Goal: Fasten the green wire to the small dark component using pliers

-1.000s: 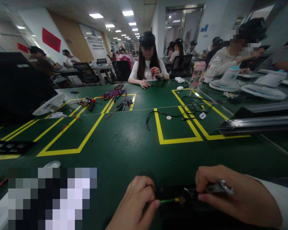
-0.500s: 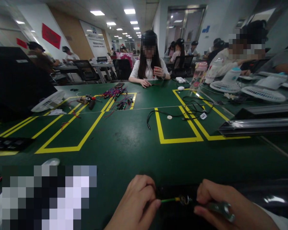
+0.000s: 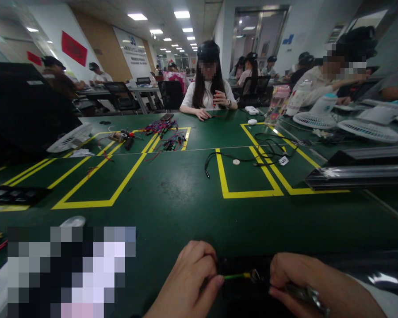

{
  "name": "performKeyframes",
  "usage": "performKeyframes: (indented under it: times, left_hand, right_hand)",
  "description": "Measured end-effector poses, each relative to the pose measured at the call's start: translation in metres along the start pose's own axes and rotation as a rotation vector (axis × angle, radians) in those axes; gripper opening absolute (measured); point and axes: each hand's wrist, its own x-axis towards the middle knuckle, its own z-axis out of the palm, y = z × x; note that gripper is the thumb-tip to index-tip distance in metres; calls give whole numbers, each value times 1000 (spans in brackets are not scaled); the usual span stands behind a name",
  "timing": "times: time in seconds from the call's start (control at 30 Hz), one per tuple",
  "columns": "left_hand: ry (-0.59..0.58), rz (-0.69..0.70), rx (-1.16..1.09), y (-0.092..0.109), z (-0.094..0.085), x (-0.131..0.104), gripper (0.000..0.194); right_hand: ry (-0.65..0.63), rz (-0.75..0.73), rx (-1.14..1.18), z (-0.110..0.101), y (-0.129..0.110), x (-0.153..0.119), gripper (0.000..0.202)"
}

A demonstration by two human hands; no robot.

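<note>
While left hand (image 3: 189, 282) pinches green wire (image 3: 234, 277) | right hand (image 3: 305, 282) grips metal tool (image 3: 307, 293) | black tray (image 3: 13, 194) contents unclear

Assembly workshop: taped green workbench (image 3: 172, 194), wire bundles (image 3: 161, 128), seated workers.

A: Green table (image 3: 172, 207), yellow tape boxes. Wire bundle (image 3: 164, 134) at 11 o'clock.
B: Black cable (image 3: 252, 155) at 1 o'clock. White fans (image 3: 318, 118) at 2, person (image 3: 208, 95) at 12.

Three white desk fans: one (image 3: 69, 140) at left, two (image 3: 313, 117) (image 3: 371, 128) at right. Two wire bundles (image 3: 159, 128) (image 3: 172, 142). One black cable (image 3: 252, 154).
</note>
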Motion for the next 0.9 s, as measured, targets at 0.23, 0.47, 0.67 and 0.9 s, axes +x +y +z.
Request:
performKeyframes:
  times: [0.23, 0.47, 0.67, 0.9]
  left_hand:
    - [-19, -17, -7, 6, -3, 1, 19]
    - [31, 21, -20, 1, 2, 0, 19]
    - [27, 30, -6, -3, 4, 0, 19]
    - [39, 66, -1, -14, 9, -3, 16]
  right_hand:
    - [-134, -71, -20, -29, 0, 18, 24]
    - [-236, -270, -47, -32, 2, 23, 21]
    - [-175, -193, 0, -38, 10, 17, 19]
    - [98, 130, 257, -6, 24, -17, 12]
